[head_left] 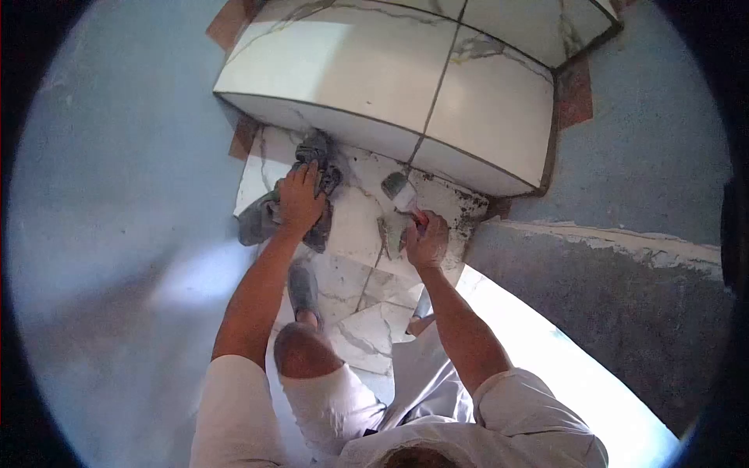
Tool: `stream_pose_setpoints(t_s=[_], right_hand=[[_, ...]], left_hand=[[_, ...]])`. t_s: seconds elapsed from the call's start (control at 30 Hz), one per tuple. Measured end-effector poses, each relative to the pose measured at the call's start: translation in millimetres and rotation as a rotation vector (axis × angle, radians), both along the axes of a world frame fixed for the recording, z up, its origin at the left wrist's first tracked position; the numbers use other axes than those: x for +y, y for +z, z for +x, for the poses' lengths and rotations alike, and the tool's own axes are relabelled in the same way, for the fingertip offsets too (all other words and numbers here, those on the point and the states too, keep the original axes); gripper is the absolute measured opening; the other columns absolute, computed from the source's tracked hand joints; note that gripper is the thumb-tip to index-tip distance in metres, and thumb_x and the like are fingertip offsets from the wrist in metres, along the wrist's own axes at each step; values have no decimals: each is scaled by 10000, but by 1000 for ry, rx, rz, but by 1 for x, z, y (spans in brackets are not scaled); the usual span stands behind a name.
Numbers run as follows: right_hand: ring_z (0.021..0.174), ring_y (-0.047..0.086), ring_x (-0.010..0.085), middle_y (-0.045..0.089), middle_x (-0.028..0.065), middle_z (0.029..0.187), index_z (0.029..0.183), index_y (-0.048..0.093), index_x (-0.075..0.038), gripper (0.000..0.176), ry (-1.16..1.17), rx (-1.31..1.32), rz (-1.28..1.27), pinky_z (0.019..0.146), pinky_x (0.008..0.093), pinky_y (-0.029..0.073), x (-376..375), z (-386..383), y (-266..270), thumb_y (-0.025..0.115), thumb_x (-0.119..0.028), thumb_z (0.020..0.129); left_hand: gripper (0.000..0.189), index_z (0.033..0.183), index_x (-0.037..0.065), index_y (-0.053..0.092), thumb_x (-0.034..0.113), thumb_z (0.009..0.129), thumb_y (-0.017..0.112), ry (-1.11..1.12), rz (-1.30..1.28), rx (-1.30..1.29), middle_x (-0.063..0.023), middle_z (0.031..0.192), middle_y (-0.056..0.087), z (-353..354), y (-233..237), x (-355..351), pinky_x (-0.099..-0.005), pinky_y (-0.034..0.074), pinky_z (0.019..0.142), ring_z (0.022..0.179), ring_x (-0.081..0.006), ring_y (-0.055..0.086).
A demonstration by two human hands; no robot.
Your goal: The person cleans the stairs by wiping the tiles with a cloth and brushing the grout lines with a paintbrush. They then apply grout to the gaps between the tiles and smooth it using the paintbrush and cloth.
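Observation:
My left hand (302, 199) is closed over a crumpled dark grey rag (261, 224), pressing it against the left part of the lower tiled step (355, 222). In my right hand (428, 243) is a putty knife (406, 198) with a red handle. Its flat blade points up and left over the same step, and dark grey material sits at the blade's tip. Dark specks and smears mark the step's back right corner. Just left of my right hand lies a greenish patch (390, 235) that I cannot make out.
White marble-look tiled steps (382, 74) with dark joints rise ahead. Blue walls (117, 156) stand on both sides. A rough grey slanted surface (593, 288) with a broken white edge runs along the right. My shoe (303, 288) rests on tiles below.

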State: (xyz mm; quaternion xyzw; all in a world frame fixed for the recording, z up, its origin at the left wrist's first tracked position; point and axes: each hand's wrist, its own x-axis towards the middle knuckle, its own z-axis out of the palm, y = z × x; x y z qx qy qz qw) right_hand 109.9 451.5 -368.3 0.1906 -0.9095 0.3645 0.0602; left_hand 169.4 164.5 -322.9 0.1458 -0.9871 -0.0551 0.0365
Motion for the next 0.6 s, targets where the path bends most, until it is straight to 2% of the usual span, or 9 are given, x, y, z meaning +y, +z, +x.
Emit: stream_pose_setpoints(t_s=[0.1,0.17,0.3,0.33,0.4,0.47,0.5,0.57,0.6], right_hand=[[821,531,347,545,152,895,1041,549,-20,330,-84,-68,-171,779,453,424,6,3,-3,603,-281,848],[791,535,335,539,151,866,1040,548,-10,318,-195,-75,-230,750,441,428,8,7,-4,594,-268,859],[736,543,304,541,162,824,1042,555,11,285,-374,-215,-452,687,410,435,15,18,-28,573,-226,884],[736,543,304,541,162,824,1042,555,11,285,-411,-211,-456,687,410,435,18,20,-26,573,-226,884],[774,560,313,570,175,872,1071,564,12,300,-373,82,-220,711,403,443,18,18,-15,594,-224,889],[799,565,327,583,178,897,1084,568,12,315,-440,48,-231,732,410,449,7,13,-11,610,-224,880],[824,570,342,595,181,922,1097,573,11,330,-482,-1,-249,753,416,455,3,14,-5,627,-225,872],[896,581,345,617,182,1008,1141,576,0,404,-524,-53,-100,798,426,463,-1,15,5,688,-230,830],[899,588,340,629,178,1024,1146,584,-10,437,-478,-29,-66,800,429,465,-5,16,12,720,-238,800]], left_hand=[[750,1359,-14,420,224,715,723,-43,34,179,-213,1215,540,-38,-7,30,-486,361,902,1090,-348,506],[591,1176,-68,539,221,690,714,58,38,110,-223,1010,598,-73,-13,58,-474,429,841,946,-379,574],[455,1021,-60,566,220,688,695,-75,-45,148,-216,897,605,-94,-2,84,-461,454,776,853,-361,595],[398,963,-49,567,207,684,691,-150,-21,86,-207,856,606,-93,-2,84,-459,458,759,829,-354,601],[342,904,-37,569,194,681,686,-249,13,21,-198,816,607,-89,-7,84,-456,462,743,804,-346,606],[207,877,-9,622,132,726,606,-378,56,144,-160,820,635,-88,-7,89,-441,457,683,769,-320,611],[207,877,-9,622,132,726,606,-398,71,148,-160,820,635,-85,-9,96,-441,457,683,769,-320,611],[191,882,12,614,117,723,625,-695,163,196,-154,812,634,-83,-9,111,-449,462,726,798,-341,608],[191,882,12,614,117,723,625,-690,173,213,-154,812,634,-83,-5,113,-449,462,726,798,-341,608]])
